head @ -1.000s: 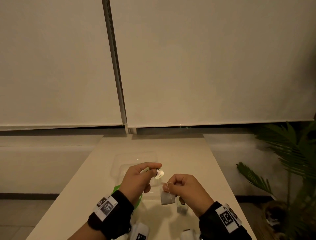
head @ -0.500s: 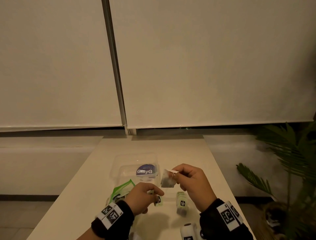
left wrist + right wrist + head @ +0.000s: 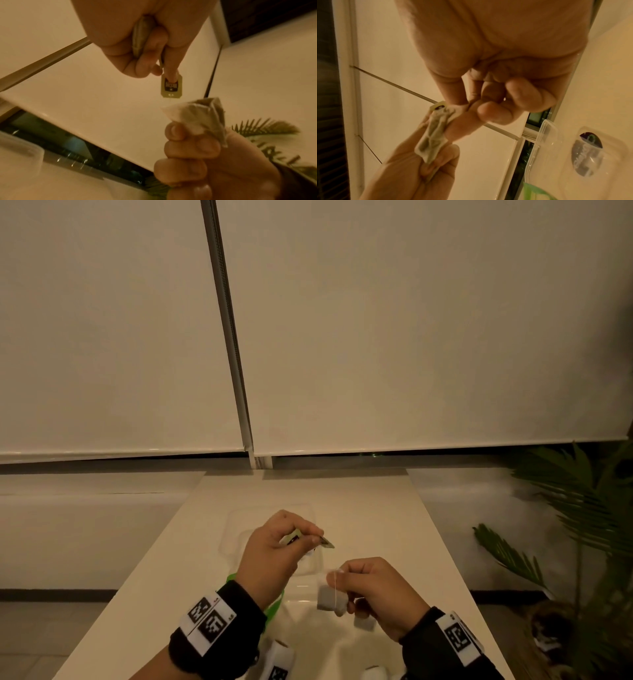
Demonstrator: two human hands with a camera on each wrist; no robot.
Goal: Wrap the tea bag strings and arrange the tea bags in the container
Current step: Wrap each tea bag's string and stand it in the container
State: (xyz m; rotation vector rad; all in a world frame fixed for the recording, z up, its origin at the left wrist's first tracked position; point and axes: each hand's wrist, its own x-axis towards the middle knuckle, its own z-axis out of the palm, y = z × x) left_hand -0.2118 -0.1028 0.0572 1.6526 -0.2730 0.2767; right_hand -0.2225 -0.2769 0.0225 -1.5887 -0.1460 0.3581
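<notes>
My left hand [image 3: 308, 537] is raised over the clear container [image 3: 239, 518]. It grips a flat tea bag [image 3: 139, 40] in its curled fingers and holds a paper tag [image 3: 171, 86] under the index fingertip. My right hand [image 3: 342, 575] is nearer me, and it pinches a grey tea bag [image 3: 330, 599] with a white string [image 3: 337, 589] running down across it. In the left wrist view a thin string runs from the tag towards the right hand's tea bag [image 3: 197, 117]. The right wrist view shows the left hand's bag [image 3: 431, 138] edge-on.
A green packet [image 3: 274, 607] lies under my left wrist. Another tea bag [image 3: 364, 621] lies on the white table [image 3: 376, 508] under my right hand. The container carries a purple label [image 3: 587, 152]. A leafy plant [image 3: 565, 508] stands off the table's right edge.
My left hand has come up from the table with a tea bag to above the container. My right hand has moved down and towards me with its tea bag.
</notes>
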